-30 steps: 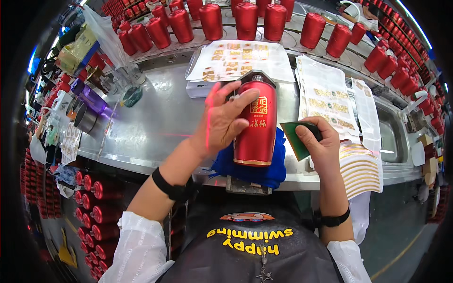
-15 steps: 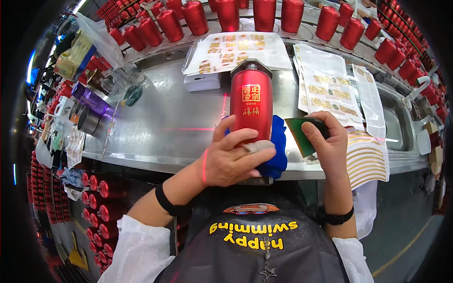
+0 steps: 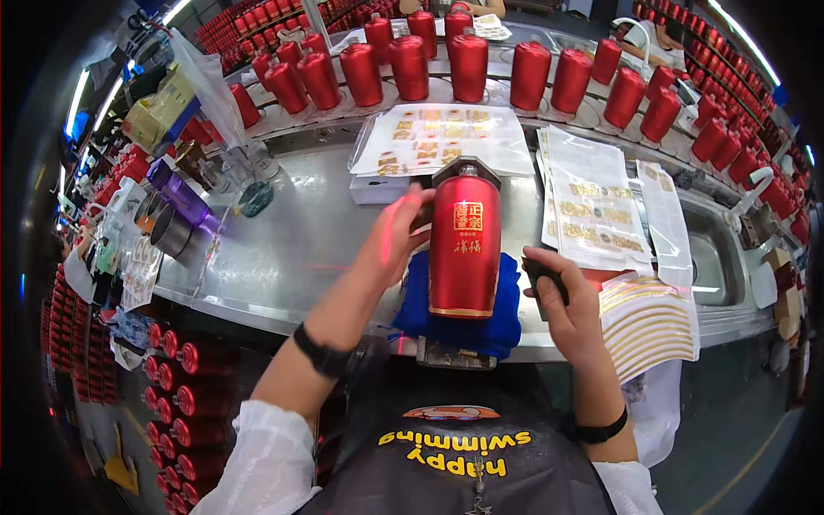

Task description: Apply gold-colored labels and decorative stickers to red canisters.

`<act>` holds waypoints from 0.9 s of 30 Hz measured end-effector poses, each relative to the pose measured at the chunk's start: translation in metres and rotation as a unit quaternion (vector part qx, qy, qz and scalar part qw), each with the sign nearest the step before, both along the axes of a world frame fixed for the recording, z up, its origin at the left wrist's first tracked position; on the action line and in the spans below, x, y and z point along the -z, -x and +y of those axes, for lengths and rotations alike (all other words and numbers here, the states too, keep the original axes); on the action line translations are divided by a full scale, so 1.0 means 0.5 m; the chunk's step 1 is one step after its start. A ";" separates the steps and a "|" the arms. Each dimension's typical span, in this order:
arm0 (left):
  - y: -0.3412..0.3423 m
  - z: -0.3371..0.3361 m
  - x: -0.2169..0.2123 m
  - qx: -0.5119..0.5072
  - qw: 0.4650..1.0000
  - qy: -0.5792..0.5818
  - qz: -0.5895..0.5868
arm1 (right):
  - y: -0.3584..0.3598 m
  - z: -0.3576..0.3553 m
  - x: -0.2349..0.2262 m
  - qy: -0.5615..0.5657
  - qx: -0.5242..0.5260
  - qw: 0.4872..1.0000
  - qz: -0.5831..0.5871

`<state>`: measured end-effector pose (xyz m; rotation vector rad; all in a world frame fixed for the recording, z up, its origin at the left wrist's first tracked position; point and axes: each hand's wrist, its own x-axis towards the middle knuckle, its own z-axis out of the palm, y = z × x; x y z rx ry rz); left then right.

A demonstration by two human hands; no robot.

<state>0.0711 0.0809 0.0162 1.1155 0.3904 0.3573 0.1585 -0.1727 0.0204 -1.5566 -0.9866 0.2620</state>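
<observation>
A red bottle [image 3: 466, 266] with gold markings lies in front of me, its neck end pointing away into a dark angular holder [image 3: 495, 174]. Its near end rests over a bunched blue cloth [image 3: 418, 298]. My left hand [image 3: 396, 236] is beside the bottle's upper left side, fingers apart and holding nothing; whether the fingertips touch it I cannot tell. To the right of the bottle, my right hand [image 3: 568, 305] grips a dark green flat scraper [image 3: 547, 276], now seen nearly edge-on.
Sheets of gold stickers [image 3: 442, 137] lie behind the bottle, more sticker sheets [image 3: 595, 206] to the right. Curved gold strips [image 3: 650, 326] hang over the front edge near a sink [image 3: 717, 266]. Red bottles [image 3: 469, 69] line the far conveyor. A purple bottle [image 3: 178, 193] stands left.
My left hand has come off the bottle's lower part and moved up along its left side. My right hand has lowered slightly and turned the scraper edge-on. The view has shifted, showing more conveyor.
</observation>
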 end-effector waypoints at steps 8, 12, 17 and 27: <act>-0.132 0.054 -0.014 0.172 0.976 0.121 0.051 | 0.015 -0.021 -0.006 -0.033 0.040 0.998 -0.024; -0.095 0.051 -0.056 0.215 0.975 0.056 0.001 | 0.000 -0.021 -0.019 -0.031 0.045 0.998 -0.026; -0.047 0.037 -0.103 0.206 0.975 -0.017 -0.084 | -0.010 0.007 -0.049 -0.015 0.053 0.990 -0.133; -0.061 0.025 -0.098 0.178 0.977 -0.050 -0.106 | -0.007 0.049 -0.068 0.011 0.037 0.926 -0.374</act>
